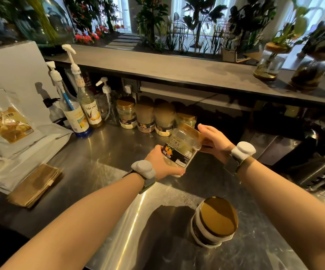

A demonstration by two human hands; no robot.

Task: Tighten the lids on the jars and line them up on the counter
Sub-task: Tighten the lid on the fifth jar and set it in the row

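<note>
Head view: "MONIN" syrup bottle point(92, 110) label

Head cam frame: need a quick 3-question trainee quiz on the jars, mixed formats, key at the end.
1. True or false: the held jar stands upright on the steel counter.
2. Which hand is on the gold lid of the held jar? A) left B) right C) neither
3. Fill in: the jar in the foreground stands ____ from the row of jars at the back of the counter.

Key
1. False; it is tilted and lifted in both hands, the left hand around its base.
2. B
3. apart
</note>
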